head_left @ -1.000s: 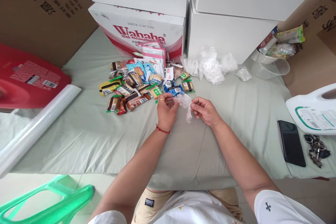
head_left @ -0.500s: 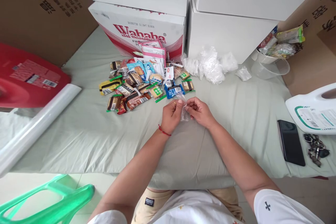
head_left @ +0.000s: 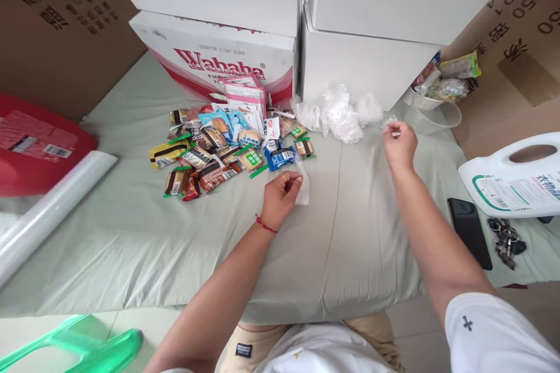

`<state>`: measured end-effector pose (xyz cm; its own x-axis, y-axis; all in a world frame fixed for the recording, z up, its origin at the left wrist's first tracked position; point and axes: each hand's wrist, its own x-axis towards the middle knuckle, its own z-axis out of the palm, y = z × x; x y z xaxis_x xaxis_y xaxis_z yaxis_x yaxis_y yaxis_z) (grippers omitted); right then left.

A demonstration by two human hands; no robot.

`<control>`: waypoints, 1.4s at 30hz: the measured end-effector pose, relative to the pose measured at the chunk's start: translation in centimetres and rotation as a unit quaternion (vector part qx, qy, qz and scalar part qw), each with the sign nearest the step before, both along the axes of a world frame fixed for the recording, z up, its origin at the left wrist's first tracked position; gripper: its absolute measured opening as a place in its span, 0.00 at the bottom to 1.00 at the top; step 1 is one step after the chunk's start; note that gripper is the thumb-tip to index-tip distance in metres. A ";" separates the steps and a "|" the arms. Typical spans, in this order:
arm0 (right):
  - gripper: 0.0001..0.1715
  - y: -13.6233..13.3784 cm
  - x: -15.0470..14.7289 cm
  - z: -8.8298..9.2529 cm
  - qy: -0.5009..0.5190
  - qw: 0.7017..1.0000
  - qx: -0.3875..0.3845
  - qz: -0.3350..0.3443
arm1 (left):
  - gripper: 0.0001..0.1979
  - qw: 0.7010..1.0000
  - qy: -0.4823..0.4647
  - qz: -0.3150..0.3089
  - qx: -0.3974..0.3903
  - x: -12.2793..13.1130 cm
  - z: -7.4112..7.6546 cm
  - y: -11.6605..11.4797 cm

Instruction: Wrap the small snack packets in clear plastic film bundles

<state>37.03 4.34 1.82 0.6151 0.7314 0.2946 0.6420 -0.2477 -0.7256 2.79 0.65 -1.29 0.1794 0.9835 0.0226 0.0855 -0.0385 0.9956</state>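
My left hand (head_left: pixel 284 191) pinches a clear plastic bag (head_left: pixel 301 189), which hangs limp beside the thumb. Off to the right, the curled fingers of my right hand (head_left: pixel 400 143) are at a small crumpled clear plastic piece (head_left: pixel 388 120). The fingertips partly cover that piece, and whether they grip it is hidden. Just beyond my left hand lies a pile of wrapped snacks: a blue packet (head_left: pixel 280 157), a green-edged biscuit packet (head_left: pixel 252 161), a brown packet (head_left: pixel 221 176) and several others. A heap of clear plastic bags (head_left: pixel 342 116) rests behind, between the two hands.
White boxes (head_left: pixel 371 64) and a Wahaha carton (head_left: pixel 214 58) wall the back. At right are a clear tub (head_left: pixel 431 122), snack packets (head_left: pixel 457 67), a white jug (head_left: pixel 516 180), a phone (head_left: pixel 469 233) and keys (head_left: pixel 506 242). A plastic roll (head_left: pixel 56 215) and red container (head_left: pixel 39 145) stand left.
My right hand has left the clear plastic bag and moved right and away from me to the small plastic piece. My left hand keeps the bag. The view has shifted slightly right.
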 end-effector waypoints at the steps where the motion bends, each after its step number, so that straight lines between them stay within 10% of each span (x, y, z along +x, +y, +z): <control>1: 0.21 0.9 2.1 0.1 -0.025 0.999 -0.015 -0.028 | 0.14 1.000 0.001 -0.001 -0.002 0.0 0.1 0.0; 7: 0.08 2.0 6.3 -0.6 -0.033 0.993 -0.088 -0.068 | 0.13 1.000 -0.016 0.011 -0.008 0.0 0.0 0.1; 11: 0.11 1.9 4.6 0.5 -0.063 0.993 0.045 -0.086 | 0.14 1.000 -0.026 0.007 -0.013 0.0 0.0 0.0; 15: 0.08 5.4 1.9 3.5 -0.084 0.970 0.224 0.034 | 0.14 0.999 -0.029 0.008 -0.019 0.0 0.0 0.1; 20: 0.20 9.2 -2.4 6.4 -0.014 0.973 0.165 0.162 | 0.15 0.998 -0.052 0.029 -0.018 -0.2 -0.2 0.2; 24: 0.21 4.6 -8.8 6.1 -0.048 0.972 0.137 0.183 | 0.15 0.996 -0.075 0.038 -0.015 -0.1 0.1 -0.1; 26: 0.08 0.4 -12.7 4.5 0.047 0.958 0.086 0.271 | 0.16 0.995 -0.095 0.033 -0.023 0.1 0.4 -0.2; 31: 0.15 -7.2 -19.6 -1.1 0.271 0.892 0.014 0.360 | 0.20 0.982 -0.177 0.004 -0.068 0.5 0.5 -0.3; 42: 0.15 -8.1 -19.5 -2.4 0.215 0.904 0.031 0.368 | 0.23 0.972 -0.220 -0.015 -0.075 0.4 0.2 0.3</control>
<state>17.50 -3.77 -0.57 0.0358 0.9797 0.1973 0.2710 0.1806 -0.9455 3.16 0.95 -1.12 0.2132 0.9762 -0.0397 -0.3496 0.1142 0.9299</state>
